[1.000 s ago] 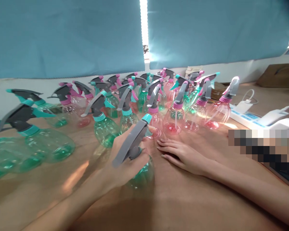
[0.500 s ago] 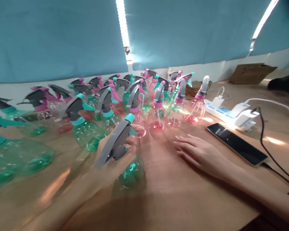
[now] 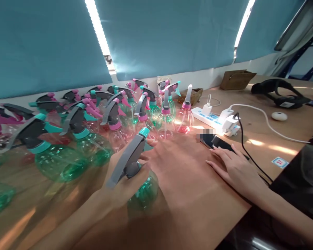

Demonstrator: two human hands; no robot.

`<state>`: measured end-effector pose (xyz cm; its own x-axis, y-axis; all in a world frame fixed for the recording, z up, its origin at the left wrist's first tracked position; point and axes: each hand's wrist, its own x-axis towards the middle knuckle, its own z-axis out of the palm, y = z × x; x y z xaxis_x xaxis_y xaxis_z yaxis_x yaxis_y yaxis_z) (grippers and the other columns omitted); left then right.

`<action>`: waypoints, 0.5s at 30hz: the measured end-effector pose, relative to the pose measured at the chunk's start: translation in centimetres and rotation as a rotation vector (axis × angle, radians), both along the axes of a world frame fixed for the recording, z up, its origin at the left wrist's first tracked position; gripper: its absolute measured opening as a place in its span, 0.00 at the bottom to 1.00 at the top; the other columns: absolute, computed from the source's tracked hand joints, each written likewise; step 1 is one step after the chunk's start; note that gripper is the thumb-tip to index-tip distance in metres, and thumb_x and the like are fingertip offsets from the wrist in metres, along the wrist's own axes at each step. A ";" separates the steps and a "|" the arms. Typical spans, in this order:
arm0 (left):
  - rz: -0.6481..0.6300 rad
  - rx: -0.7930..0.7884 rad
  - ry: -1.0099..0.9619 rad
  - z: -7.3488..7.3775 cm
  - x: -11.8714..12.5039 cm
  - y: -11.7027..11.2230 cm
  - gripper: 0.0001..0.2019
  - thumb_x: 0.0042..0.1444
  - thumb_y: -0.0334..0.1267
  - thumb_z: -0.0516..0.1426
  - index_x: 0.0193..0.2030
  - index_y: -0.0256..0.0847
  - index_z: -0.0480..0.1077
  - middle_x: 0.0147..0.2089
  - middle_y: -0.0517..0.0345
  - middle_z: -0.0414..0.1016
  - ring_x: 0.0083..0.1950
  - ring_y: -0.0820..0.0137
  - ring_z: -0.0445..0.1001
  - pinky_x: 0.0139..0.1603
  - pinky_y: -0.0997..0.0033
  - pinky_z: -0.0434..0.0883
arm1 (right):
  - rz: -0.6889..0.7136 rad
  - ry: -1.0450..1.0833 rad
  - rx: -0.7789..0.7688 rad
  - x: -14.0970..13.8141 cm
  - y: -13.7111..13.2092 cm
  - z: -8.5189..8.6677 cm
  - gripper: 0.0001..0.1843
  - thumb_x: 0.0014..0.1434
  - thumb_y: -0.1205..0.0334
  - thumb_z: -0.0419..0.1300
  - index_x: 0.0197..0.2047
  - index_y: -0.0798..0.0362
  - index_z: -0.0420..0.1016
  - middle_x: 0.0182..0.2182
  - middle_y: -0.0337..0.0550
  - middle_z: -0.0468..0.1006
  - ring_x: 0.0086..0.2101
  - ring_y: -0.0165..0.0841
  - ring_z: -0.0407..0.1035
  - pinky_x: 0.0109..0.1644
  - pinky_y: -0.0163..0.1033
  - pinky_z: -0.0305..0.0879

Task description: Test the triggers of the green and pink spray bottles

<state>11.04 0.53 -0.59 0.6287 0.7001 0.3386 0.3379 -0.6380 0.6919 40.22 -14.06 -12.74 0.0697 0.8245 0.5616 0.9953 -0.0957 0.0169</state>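
Observation:
My left hand is wrapped round the neck of a green spray bottle with a grey and teal trigger head. The bottle stands upright on the brown tabletop, and the hand hides its collar. To the right, my right hand has its fingers stretched out over the near part of a dark phone. Whether the fingertips touch the screen I cannot tell. Close beyond my left hand are a pink spray bottle and a green spray bottle.
Several more green and pink spray bottles crowd the left and back. A white power strip with plugged chargers and cables lies behind the phone. Further right are a cardboard box, a black headset and a white oval object.
The view has turned to the right. My right hand has moved from bare tabletop to the phone. My left hand still grips the same green spray bottle.

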 end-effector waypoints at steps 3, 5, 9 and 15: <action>-0.068 -0.037 -0.048 0.3 0.3 0.0 0.07 0.52 0.35 0.54 0.35 0.46 0.72 0.32 0.60 0.78 0.42 0.65 0.77 0.47 0.65 0.76 | 0.003 0.014 -0.013 0.1 0.1 -0.2 0.21 0.69 0.50 0.48 0.52 0.58 0.70 0.46 0.56 0.79 0.48 0.48 0.73 0.62 0.61 0.57; -0.080 -0.051 -0.057 0.4 0.2 0.0 0.05 0.51 0.34 0.55 0.33 0.46 0.71 0.33 0.60 0.77 0.45 0.64 0.77 0.48 0.64 0.76 | 0.001 0.023 -0.006 0.1 0.0 -0.3 0.20 0.68 0.51 0.49 0.52 0.58 0.70 0.46 0.56 0.79 0.49 0.48 0.73 0.63 0.62 0.55; -0.069 -0.070 -0.043 0.4 0.1 0.0 0.08 0.52 0.35 0.55 0.38 0.47 0.72 0.33 0.59 0.77 0.46 0.63 0.77 0.48 0.63 0.76 | 0.010 0.031 0.015 -0.3 0.0 -0.2 0.19 0.68 0.52 0.50 0.53 0.57 0.71 0.48 0.57 0.78 0.51 0.49 0.72 0.63 0.63 0.55; -0.077 -0.048 -0.053 0.2 0.2 0.1 0.16 0.51 0.33 0.54 0.47 0.47 0.72 0.37 0.58 0.79 0.44 0.64 0.77 0.47 0.64 0.76 | 0.067 0.024 -0.002 -1.7 -0.2 0.4 0.17 0.68 0.56 0.50 0.52 0.56 0.71 0.49 0.55 0.78 0.53 0.48 0.71 0.64 0.63 0.54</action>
<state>11.22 0.59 -0.37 0.6631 0.6668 0.3402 0.2516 -0.6266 0.7376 38.49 -14.23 -12.34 0.0278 0.8288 0.5588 0.9996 -0.0291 -0.0066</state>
